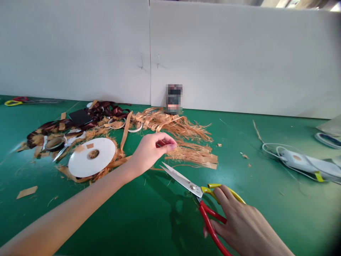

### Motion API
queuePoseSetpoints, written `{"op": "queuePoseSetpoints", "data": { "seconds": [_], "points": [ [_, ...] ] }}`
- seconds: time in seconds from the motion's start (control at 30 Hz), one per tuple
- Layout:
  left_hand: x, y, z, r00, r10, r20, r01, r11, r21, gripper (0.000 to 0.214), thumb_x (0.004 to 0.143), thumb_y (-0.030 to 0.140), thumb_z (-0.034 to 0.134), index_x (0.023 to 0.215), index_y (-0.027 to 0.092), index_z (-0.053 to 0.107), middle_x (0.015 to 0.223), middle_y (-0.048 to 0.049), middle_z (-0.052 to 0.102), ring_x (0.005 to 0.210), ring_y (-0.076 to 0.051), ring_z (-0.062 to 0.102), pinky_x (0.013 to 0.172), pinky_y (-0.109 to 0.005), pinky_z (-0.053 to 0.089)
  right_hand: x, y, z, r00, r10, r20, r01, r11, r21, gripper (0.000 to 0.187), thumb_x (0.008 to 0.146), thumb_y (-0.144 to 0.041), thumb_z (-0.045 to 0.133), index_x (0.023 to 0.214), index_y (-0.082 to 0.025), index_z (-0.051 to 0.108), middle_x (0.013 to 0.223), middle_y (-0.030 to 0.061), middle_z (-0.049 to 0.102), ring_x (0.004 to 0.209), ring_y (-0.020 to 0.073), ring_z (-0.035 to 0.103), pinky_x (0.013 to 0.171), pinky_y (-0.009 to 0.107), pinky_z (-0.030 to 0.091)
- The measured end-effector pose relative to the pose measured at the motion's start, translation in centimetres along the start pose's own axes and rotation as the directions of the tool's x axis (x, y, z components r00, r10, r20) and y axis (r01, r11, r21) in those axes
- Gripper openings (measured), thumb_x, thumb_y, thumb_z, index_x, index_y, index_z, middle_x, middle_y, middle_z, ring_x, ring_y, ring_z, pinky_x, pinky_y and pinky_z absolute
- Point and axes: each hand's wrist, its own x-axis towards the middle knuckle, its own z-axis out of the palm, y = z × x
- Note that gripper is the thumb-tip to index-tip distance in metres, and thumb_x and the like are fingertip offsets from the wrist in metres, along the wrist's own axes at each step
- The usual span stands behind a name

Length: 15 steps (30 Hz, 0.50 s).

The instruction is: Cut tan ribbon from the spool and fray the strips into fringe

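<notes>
My right hand (pixel 239 217) grips a pair of scissors (pixel 183 177), one handle yellow and the other red. The blades point up and left, slightly parted at the tips. Just above those tips is my left hand (pixel 149 151), its thumb and fingers pinched together; whatever they hold, if anything, is too small to make out. Beside the left fingertips lies a bundle of tan ribbon strips (pixel 199 154) with frayed ends at the left. Behind it spreads a larger pile of frayed tan strips (pixel 170 122).
A white ribbon spool (pixel 102 154) lies left amid tan scraps. Beyond it are tangled brown ribbon (pixel 106 110) and a black flat object (pixel 80 117). Other scissors (pixel 20 101) rest far left. A blurred dark object (pixel 174 99) stands against the white panel. A white power strip (pixel 306 163) lies right.
</notes>
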Motion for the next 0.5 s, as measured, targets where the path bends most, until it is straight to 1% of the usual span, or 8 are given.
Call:
{"op": "queuePoseSetpoints", "data": {
  "seconds": [0.07, 0.13, 0.23, 0.33, 0.4, 0.43, 0.47, 0.5],
  "points": [
    [0.0, 0.0, 0.0, 1.0, 0.009, 0.005, -0.009, 1.0, -0.009, 0.005, 0.08, 0.02, 0.067, 0.076, 0.021, 0.069, 0.072, 0.0002, 0.073, 0.065, -0.017, 0.068, 0.06, -0.031, 0.057, 0.3, 0.1, 0.4, 1.0, -0.022, -0.022, 0.02, 0.998, -0.058, 0.034, 0.08, -0.037, 0.06, 0.104, -0.013, 0.057, 0.1, 0.0155, 0.07, 0.056, 0.029, 0.072, 0.046, 0.039, 0.055],
    [0.0, 0.0, 0.2, 1.0, 0.014, 0.009, -0.014, 1.0, -0.013, 0.006, 0.08, 0.019, 0.066, 0.075, 0.021, 0.069, 0.072, -0.0003, 0.073, 0.065, -0.018, 0.068, 0.06, -0.032, 0.057, 0.4, 0.3, 0.9, 0.997, -0.065, -0.05, 0.06, 0.994, -0.087, 0.023, 0.082, -0.03, 0.058, 0.098, -0.014, 0.059, 0.09, 0.0128, 0.071, 0.05, 0.0257, 0.07, 0.042, 0.035, 0.053],
    [0.0, -0.1, 0.3, 1.0, 0.002, 0.008, -0.002, 1.0, -0.018, 0.007, 0.08, 0.017, 0.066, 0.074, 0.021, 0.068, 0.071, -0.0002, 0.072, 0.065, -0.017, 0.068, 0.061, -0.032, 0.056, 0.1, 1.1, 1.7, 0.982, -0.135, -0.132, 0.122, 0.987, -0.103, 0.016, 0.084, -0.031, 0.058, 0.09, -0.016, 0.058, 0.078, 0.0088, 0.069, 0.044, 0.0225, 0.067, 0.036, 0.031, 0.049],
    [0.2, 0.0, -0.3, 1.0, 0.025, 0.005, -0.026, 1.0, 0.012, 0.005, 0.08, 0.019, 0.066, 0.076, 0.021, 0.068, 0.072, 0.0, 0.072, 0.065, -0.017, 0.067, 0.061, -0.03, 0.055, -0.6, 2.2, 2.5, 0.958, -0.184, -0.22, 0.164, 0.98, -0.109, 0.015, 0.086, -0.031, 0.055, 0.092, -0.017, 0.056, 0.082, 0.0088, 0.07, 0.041, 0.0207, 0.066, 0.033, 0.029, 0.047],
    [0.6, -0.1, -1.7, 0.994, 0.1, -0.033, -0.095, 0.988, 0.118, 0.004, 0.081, 0.02, 0.066, 0.078, 0.021, 0.068, 0.074, 0.0004, 0.072, 0.067, -0.016, 0.067, 0.064, -0.029, 0.054, -1.1, 3.2, 2.9, 0.95, -0.189, -0.248, 0.173, 0.981, -0.085, 0.014, 0.089, -0.03, 0.049, 0.095, -0.018, 0.054, 0.084, 0.0085, 0.071, 0.042, 0.0199, 0.066, 0.035, 0.029, 0.049],
    [1.0, -0.3, -2.6, 0.985, 0.156, -0.079, -0.136, 0.968, 0.211, 0.005, 0.082, 0.02, 0.065, 0.079, 0.021, 0.068, 0.076, 0.0002, 0.071, 0.069, -0.015, 0.066, 0.067, -0.029, 0.053, -1.4, 3.8, 3.1, 0.954, -0.169, -0.249, 0.159, 0.985, -0.061, 0.015, 0.09, -0.03, 0.046, 0.096, -0.019, 0.054, 0.084, 0.0081, 0.071, 0.043, 0.02, 0.067, 0.037, 0.029, 0.05],
    [1.4, -0.6, -3.7, 0.954, 0.259, -0.149, -0.199, 0.922, 0.332, 0.008, 0.084, 0.019, 0.063, 0.078, 0.021, 0.068, 0.078, -0.0005, 0.07, 0.072, -0.016, 0.065, 0.07, -0.029, 0.052, -1.6, 4.4, 3.3, 0.961, -0.134, -0.241, 0.131, 0.991, -0.03, 0.017, 0.09, -0.032, 0.045, 0.096, -0.02, 0.054, 0.084, 0.0078, 0.071, 0.045, 0.0204, 0.068, 0.038, 0.03, 0.051],
    [1.8, -1.1, -4.8, 0.913, 0.346, -0.215, -0.21, 0.852, 0.479, 0.012, 0.087, 0.02, 0.058, 0.081, 0.021, 0.069, 0.082, -0.0022, 0.069, 0.078, -0.017, 0.064, 0.075, -0.031, 0.051, -1.8, 5.2, 3.5, 0.97, -0.079, -0.23, 0.082, 0.997, 0.006, 0.019, 0.09, -0.036, 0.044, 0.095, -0.02, 0.054, 0.083, 0.0079, 0.072, 0.046, 0.0213, 0.068, 0.039, 0.031, 0.052]
  ]
}}
